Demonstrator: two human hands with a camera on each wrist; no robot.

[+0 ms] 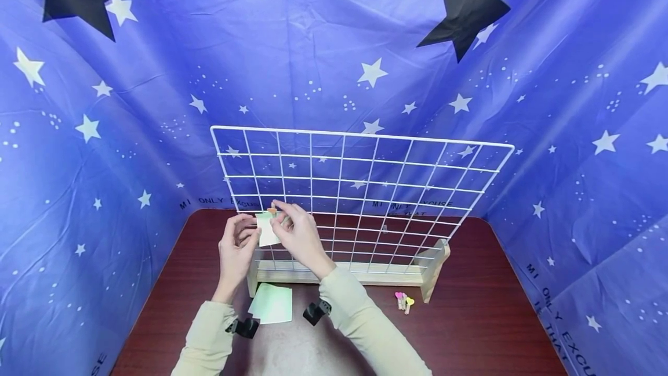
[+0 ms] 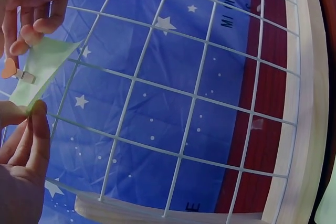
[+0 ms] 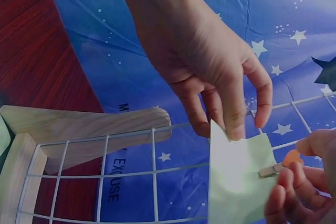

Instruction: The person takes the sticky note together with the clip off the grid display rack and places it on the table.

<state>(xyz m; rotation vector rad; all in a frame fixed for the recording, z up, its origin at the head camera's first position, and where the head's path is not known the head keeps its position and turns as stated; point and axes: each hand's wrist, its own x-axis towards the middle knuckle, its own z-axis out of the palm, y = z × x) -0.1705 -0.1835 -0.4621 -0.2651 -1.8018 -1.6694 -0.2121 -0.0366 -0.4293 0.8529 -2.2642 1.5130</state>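
A pale green paper sheet (image 1: 267, 230) stands upright before the left part of the white wire grid (image 1: 360, 190). My left hand (image 1: 236, 251) pinches its left edge between thumb and fingertips, as the left wrist view also shows. A small wooden clothespin (image 3: 270, 171) with an orange heart (image 3: 292, 157) grips the sheet near its upper edge. Fingertips of my right hand (image 1: 301, 239) close around the heart, one on either side of it in the right wrist view. In the left wrist view the clothespin's wooden end (image 2: 27, 77) overlaps the sheet's face.
Loose green sheets (image 1: 272, 304) lie on the dark red table (image 1: 469, 329) before the grid's wooden base (image 1: 339, 274). Clothespins with pink and yellow hearts (image 1: 403, 302) lie near the right wooden foot (image 1: 434, 268). Blue starry cloth (image 1: 323, 45) surrounds the table.
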